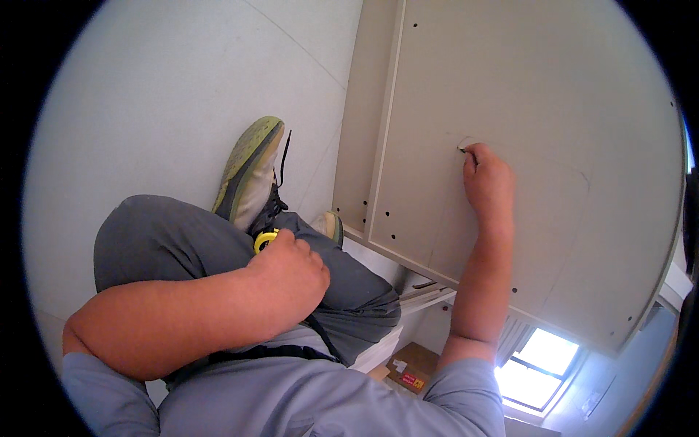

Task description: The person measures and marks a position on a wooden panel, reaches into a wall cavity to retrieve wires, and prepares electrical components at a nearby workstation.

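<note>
My left hand (293, 271) is closed over my lap, with a yellow tape measure (264, 239) showing past its fingers. Against the beige board (568, 95) on the right, my right hand (488, 182) is pinched at the fingertips. A small, pale-tipped item (461, 148) sticks out from that pinch and touches the board; it is too small to name. Thin dark lines run over the board, among them a curved stroke by my fingertips and another mark (585, 179) farther right. Several small dark holes dot the board near its edges.
My crossed legs in grey trousers (167, 240) and a green-soled shoe (251, 171) rest on the pale tiled floor (175, 95). A raised strip (386, 116) borders the board's left side. Beyond its lower edge are a cardboard box (413, 364) and a bright window (537, 368).
</note>
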The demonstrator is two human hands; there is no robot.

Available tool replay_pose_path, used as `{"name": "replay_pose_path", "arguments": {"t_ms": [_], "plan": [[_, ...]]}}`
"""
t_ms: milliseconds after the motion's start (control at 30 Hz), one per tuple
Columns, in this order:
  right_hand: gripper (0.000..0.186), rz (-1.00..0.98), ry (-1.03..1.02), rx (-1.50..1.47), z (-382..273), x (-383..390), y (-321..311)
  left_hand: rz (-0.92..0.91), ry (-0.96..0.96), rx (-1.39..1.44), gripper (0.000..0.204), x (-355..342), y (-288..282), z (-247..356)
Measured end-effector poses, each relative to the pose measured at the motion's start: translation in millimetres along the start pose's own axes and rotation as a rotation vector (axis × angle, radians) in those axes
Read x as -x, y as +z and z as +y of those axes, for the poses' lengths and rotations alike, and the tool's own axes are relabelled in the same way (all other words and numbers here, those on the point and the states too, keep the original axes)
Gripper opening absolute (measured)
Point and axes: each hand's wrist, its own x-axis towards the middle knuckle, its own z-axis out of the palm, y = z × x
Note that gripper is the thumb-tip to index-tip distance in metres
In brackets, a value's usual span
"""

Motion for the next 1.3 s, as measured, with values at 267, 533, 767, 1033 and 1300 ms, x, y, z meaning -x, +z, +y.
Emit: {"name": "replay_pose_path", "arguments": {"t_ms": [267, 533, 767, 1033, 1300], "plan": [[0.016, -0.004, -0.035, -0.003, 2, 1, 1, 0.006, -0.011, -0.01, 0.035, -1, 3, 0], [0.016, 0.018, 0.017, 0.016, 0, -2, 4, 0.029, -0.019, -0.008, 0.035, 0, 3, 1], [0.015, 0.093, 0.035, 0.048, 3, -1, 11, 0.013, -0.026, -0.031, 0.039, -3, 5, 2], [0.015, 0.185, 0.059, 0.017, 7, 0, 20, 0.0, -0.033, -0.013, 0.048, -4, 5, 1], [0.012, 0.304, 0.032, -0.128, 11, 17, 10, -0.081, -0.053, -0.014, 0.053, -8, 9, -4]]}}
